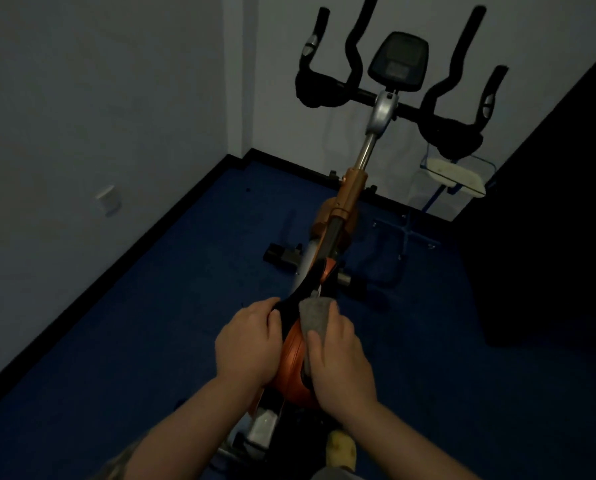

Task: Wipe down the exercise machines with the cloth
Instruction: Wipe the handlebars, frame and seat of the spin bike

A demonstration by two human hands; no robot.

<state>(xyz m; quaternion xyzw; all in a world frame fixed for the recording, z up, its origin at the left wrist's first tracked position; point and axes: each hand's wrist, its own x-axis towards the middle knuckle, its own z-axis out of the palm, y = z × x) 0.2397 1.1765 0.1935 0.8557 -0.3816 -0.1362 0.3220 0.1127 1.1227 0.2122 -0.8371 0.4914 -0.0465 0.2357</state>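
An exercise bike stands in front of me in a dim room, with an orange and black saddle at the bottom centre. My left hand grips the saddle's left side, fingers curled over its edge. My right hand holds a grey cloth against the saddle's right side, fingers wrapped over it. Black handlebars and a dark console rise at the far end. The saddle's rear is hidden under my hands.
White walls close the corner at the left and back, with a wall socket low on the left. A clear stand with a blue frame is behind the bike at right. A dark panel fills the right side. Blue carpet covers the floor.
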